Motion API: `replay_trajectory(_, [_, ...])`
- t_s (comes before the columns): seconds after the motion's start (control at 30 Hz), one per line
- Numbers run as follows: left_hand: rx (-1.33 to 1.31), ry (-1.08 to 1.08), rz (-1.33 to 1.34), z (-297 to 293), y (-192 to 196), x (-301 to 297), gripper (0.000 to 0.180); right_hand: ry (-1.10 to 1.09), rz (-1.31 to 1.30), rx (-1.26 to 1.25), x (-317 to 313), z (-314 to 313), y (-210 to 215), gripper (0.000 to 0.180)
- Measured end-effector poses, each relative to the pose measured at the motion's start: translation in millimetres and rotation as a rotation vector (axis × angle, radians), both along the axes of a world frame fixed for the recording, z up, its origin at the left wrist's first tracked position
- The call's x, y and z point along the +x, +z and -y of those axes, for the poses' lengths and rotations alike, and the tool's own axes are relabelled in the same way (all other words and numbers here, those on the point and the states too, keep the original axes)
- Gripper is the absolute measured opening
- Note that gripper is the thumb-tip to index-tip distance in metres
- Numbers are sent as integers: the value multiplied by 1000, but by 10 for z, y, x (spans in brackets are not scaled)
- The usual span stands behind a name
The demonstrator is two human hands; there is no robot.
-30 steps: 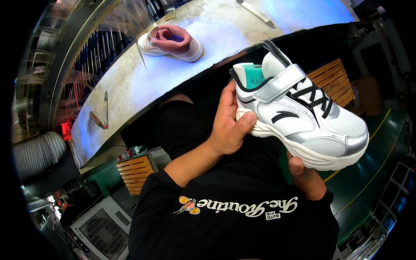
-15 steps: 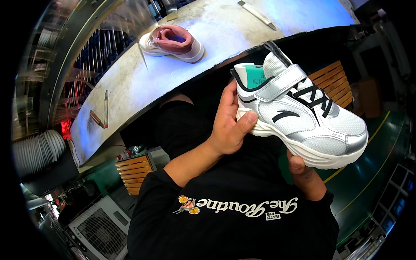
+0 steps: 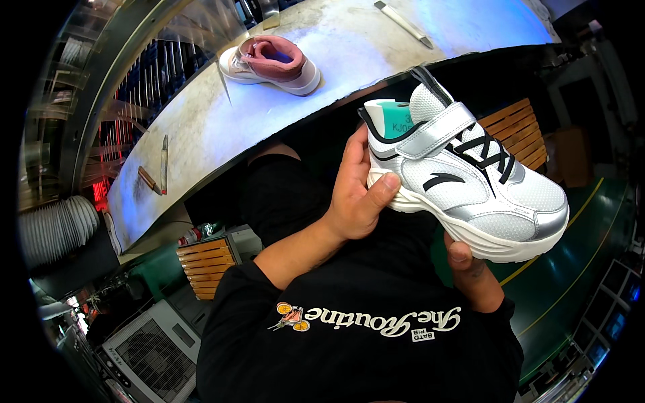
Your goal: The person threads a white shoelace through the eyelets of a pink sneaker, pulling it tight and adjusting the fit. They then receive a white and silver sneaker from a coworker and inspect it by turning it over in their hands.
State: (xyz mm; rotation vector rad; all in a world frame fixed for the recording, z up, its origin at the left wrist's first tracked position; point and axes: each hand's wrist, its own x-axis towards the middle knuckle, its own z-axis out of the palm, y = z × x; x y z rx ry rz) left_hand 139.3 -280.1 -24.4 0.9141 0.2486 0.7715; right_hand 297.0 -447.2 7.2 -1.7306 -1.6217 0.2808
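I hold a white and silver sneaker (image 3: 470, 191) with black laces, a silver strap and a teal insole over my lap. My left hand (image 3: 356, 195) grips its heel, thumb pressed along the white sole. My right hand (image 3: 470, 269) supports the sole from below near the toe, mostly hidden by the shoe. A pink high-top shoe (image 3: 272, 64) lies on the pale worktable (image 3: 349, 47) ahead, out of reach of both hands.
On the table lie a knife-like tool (image 3: 403, 23) at the far side and two small tools (image 3: 156, 171) at its left end. A wooden slatted crate (image 3: 208, 258) stands below left, a wooden bench (image 3: 521, 131) at right, and a fan unit (image 3: 144, 356) at lower left.
The sneaker has shifted very slightly in my hands; otherwise nothing has visibly moved.
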Motion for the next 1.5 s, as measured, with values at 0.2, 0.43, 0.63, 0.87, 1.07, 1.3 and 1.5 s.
replay_trajectory(0.2, [1, -8, -10, 0, -33, -17, 87, 3, 6, -10, -2, 4, 16, 93])
replay_trajectory(0.43, [-20, -19, -28, -19, -53, -57, 87, 7, 13, -23, 15, 0, 24, 92])
replay_trajectory(0.63, [-18, -33, -1, -23, -6, -87, 87, 16, 19, -25, 29, -31, 18, 91])
replay_trajectory(0.87, [-5, -35, -52, 1, 19, -88, 93, 24, 24, -39, 52, -35, 37, 89])
replay_trajectory(1.07, [-6, -92, -72, -55, 46, -82, 96, 45, -32, -54, 63, 17, 105, 88])
replay_trajectory(1.3, [-102, -80, -54, -42, 49, -51, 97, 73, 83, -95, 43, 47, 182, 88])
replay_trajectory(1.5, [-115, -56, -86, -25, 52, -56, 97, 91, 96, -90, 18, 39, 217, 88])
